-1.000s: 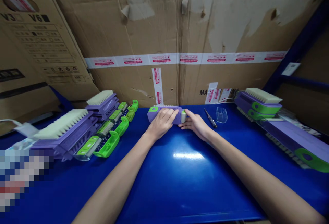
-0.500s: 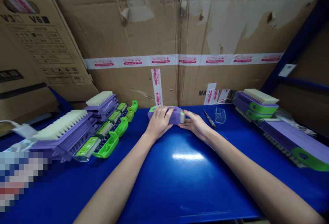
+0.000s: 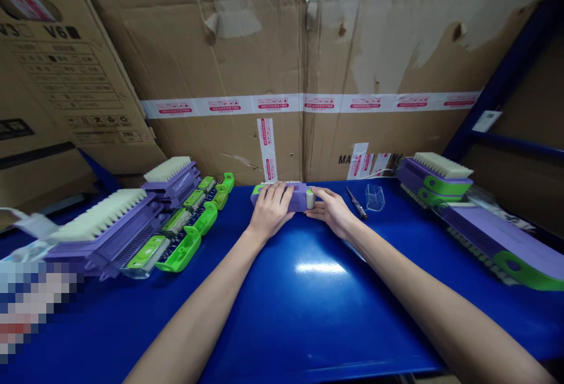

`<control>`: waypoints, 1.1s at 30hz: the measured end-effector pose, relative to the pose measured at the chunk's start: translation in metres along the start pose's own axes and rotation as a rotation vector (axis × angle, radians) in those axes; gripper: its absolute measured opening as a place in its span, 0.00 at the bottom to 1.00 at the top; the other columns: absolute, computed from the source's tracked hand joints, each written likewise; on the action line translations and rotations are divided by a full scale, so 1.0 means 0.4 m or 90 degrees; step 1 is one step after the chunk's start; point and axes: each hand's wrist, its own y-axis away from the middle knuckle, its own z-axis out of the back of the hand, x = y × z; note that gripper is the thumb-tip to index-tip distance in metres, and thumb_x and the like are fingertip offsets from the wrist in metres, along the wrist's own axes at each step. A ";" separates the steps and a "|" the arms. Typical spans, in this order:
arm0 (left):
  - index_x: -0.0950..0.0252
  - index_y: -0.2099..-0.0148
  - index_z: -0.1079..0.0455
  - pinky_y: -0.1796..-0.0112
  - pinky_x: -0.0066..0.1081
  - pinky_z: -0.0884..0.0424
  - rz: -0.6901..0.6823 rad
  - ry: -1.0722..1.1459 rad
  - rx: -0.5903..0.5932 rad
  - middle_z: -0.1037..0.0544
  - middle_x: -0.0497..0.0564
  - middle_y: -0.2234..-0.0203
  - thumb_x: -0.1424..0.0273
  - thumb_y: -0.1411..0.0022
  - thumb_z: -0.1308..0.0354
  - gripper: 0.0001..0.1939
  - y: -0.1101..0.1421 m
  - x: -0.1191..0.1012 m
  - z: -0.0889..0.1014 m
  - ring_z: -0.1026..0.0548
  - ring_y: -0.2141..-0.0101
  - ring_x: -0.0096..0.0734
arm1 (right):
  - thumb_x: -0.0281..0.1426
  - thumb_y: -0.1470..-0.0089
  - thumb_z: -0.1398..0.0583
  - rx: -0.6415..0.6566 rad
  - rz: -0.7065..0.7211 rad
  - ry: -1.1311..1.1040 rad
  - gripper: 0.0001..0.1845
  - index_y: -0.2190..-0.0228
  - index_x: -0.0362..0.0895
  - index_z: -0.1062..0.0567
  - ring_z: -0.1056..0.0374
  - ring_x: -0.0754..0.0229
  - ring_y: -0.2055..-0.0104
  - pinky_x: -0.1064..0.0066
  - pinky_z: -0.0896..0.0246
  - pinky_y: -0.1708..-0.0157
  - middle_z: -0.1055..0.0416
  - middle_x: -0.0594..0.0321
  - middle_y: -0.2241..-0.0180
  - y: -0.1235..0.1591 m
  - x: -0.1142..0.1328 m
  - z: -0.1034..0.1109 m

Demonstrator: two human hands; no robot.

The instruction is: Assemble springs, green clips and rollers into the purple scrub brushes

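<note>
A purple brush body [image 3: 300, 199] with a green part at its left end lies on the blue table toward the back. My left hand [image 3: 271, 208] is wrapped over its left and middle part, fingers on top and thumb at the near side. At the right end sits a small green-and-white end piece [image 3: 310, 199]. My right hand [image 3: 330, 211] closes around that piece, thumb low and fingertips at its top and side. The underside of the brush body is hidden.
Left stand purple brush bodies with bristles [image 3: 103, 214] beside rows of green caps [image 3: 187, 249]. Right of my hands lie a dark screwdriver-like tool [image 3: 356, 202] and a small clear box [image 3: 375, 197]. Purple-green brushes [image 3: 497, 237] lie farther right. Cardboard [image 3: 229, 67] walls the back.
The whole view has shifted slightly, so things sit a little farther left. Both hands keep their places on the brush body and its end piece.
</note>
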 end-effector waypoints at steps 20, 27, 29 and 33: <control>0.74 0.44 0.36 0.49 0.47 0.35 -0.017 -0.102 0.015 0.28 0.68 0.50 0.61 0.44 0.39 0.30 0.002 -0.011 -0.008 0.29 0.50 0.53 | 0.38 0.46 0.40 -0.055 -0.058 -0.009 0.15 0.60 0.44 0.33 0.30 0.60 0.78 0.65 0.31 0.69 0.29 0.63 0.81 0.006 0.024 -0.011; 0.74 0.44 0.36 0.48 0.46 0.35 -0.022 -0.131 0.024 0.27 0.67 0.50 0.60 0.42 0.42 0.28 0.001 -0.016 0.000 0.30 0.49 0.50 | 0.38 0.45 0.41 -0.062 -0.080 0.005 0.16 0.58 0.42 0.33 0.30 0.60 0.78 0.64 0.31 0.68 0.28 0.60 0.79 0.006 0.034 -0.012; 0.73 0.44 0.35 0.48 0.45 0.35 -0.019 -0.135 0.029 0.27 0.66 0.50 0.60 0.41 0.42 0.28 0.000 -0.017 0.002 0.30 0.49 0.50 | 0.37 0.45 0.41 -0.064 -0.084 0.009 0.16 0.58 0.41 0.33 0.30 0.60 0.78 0.64 0.31 0.68 0.29 0.60 0.79 0.006 0.037 -0.012; 0.73 0.44 0.36 0.47 0.45 0.36 -0.021 -0.135 0.034 0.28 0.66 0.50 0.59 0.42 0.42 0.29 0.001 -0.017 0.001 0.30 0.49 0.50 | 0.37 0.45 0.41 -0.056 -0.086 0.008 0.14 0.59 0.43 0.33 0.30 0.60 0.78 0.65 0.31 0.68 0.30 0.62 0.80 0.007 0.039 -0.010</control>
